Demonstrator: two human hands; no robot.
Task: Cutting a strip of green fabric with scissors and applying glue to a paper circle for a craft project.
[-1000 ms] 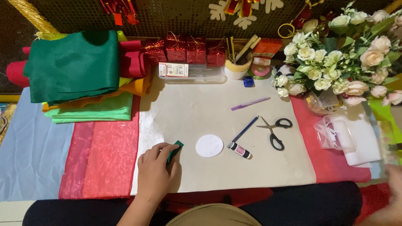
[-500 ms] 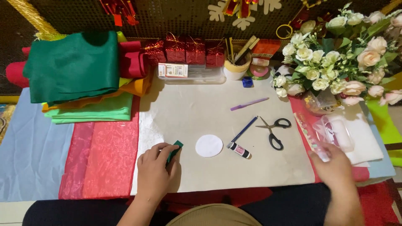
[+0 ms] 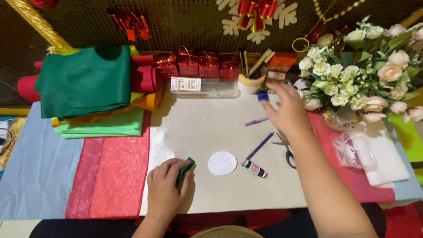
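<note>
My left hand (image 3: 166, 190) rests on the beige work sheet (image 3: 207, 128) near its front edge, fingers closed around a small green piece (image 3: 185, 169). My right hand (image 3: 285, 108) is stretched out over the sheet toward the back, fingers spread and empty, close to a small blue object (image 3: 263, 95) and a round cup of sticks (image 3: 251, 79). Under my forearm lie scissors (image 3: 288, 154), partly hidden. A white felt circle (image 3: 222, 163), a blue pen (image 3: 260, 146), a small glue tube (image 3: 255, 168) and a purple pen (image 3: 256, 121) lie between my hands.
Folded green, orange and red felt (image 3: 88, 88) is stacked at the back left, over pink and blue sheets (image 3: 110, 176). Red gift boxes (image 3: 198, 66) and a clear box (image 3: 205, 86) line the back. A bouquet (image 3: 365, 75) and white fabric in plastic (image 3: 374, 154) sit on the right.
My right hand came into view from the lower right, then reached across the scissors toward the back of the table. My left hand stayed put on the green piece.
</note>
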